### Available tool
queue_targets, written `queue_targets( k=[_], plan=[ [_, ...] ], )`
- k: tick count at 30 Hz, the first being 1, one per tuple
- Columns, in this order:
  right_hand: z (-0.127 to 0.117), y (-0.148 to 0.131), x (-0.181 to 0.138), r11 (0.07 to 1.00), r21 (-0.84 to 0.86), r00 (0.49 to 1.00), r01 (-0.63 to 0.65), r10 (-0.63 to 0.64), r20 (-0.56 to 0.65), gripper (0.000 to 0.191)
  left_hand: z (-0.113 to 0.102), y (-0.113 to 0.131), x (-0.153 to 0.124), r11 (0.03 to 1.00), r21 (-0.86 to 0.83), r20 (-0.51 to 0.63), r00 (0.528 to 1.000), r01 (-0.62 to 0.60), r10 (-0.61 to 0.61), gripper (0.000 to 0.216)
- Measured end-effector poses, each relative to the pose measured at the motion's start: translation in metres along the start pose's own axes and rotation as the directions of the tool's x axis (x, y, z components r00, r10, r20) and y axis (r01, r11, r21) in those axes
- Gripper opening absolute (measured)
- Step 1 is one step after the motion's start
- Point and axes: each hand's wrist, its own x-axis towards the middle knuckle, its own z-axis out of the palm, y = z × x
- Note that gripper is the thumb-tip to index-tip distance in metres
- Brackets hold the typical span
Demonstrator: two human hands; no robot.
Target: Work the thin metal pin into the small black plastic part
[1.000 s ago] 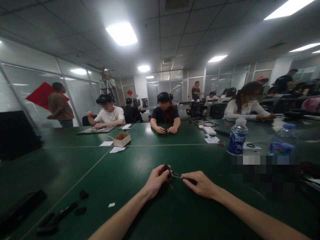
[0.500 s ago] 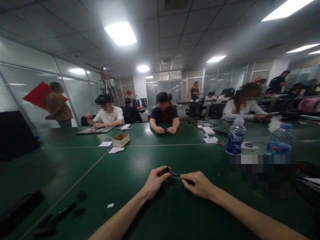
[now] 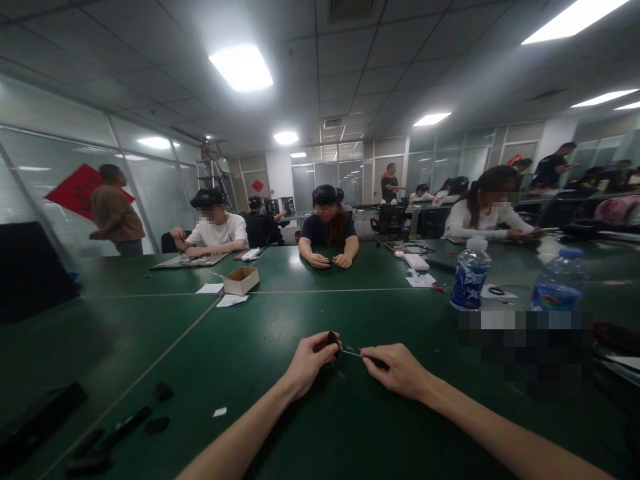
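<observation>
My left hand (image 3: 309,363) is closed in a pinch on a small black part (image 3: 333,339), held just above the green table (image 3: 260,360). My right hand (image 3: 397,368) is closed round a thin tool with a dark handle (image 3: 376,362); its slim metal tip (image 3: 351,351) points left and reaches the black part. The two hands sit close together in the middle of the view, with both forearms stretched over the table.
Small black parts (image 3: 160,408) and a white scrap (image 3: 219,412) lie at lower left. A cardboard box (image 3: 242,280) sits further out, two water bottles (image 3: 469,275) stand at right. Several people sit at the far side of the table, one straight across (image 3: 329,227).
The hands have stayed almost still, holding the part and tool together. The view has shifted very slightly.
</observation>
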Motion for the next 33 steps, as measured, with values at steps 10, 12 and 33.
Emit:
queue_targets(
  k=[10,12,33],
  plan=[
    [-0.0019,-0.0001,0.0004,1.0,0.002,1.0,0.011,-0.011,0.005,0.026,-0.0005,0.0001,0.0001,0.999,-0.032,0.016,1.0,-0.013,0.014,0.038],
    [-0.002,0.0006,0.0002,1.0,0.011,1.0,0.026,-0.026,0.013,0.026,-0.0006,-0.0018,0.0012,0.998,-0.055,-0.003,1.0,-0.004,0.004,0.038],
    [-0.0026,0.0012,-0.0005,0.998,0.003,0.997,0.06,-0.06,0.05,0.028,-0.0024,-0.0011,0.0001,1.0,-0.018,0.044,0.999,-0.003,0.003,0.034]
  ],
)
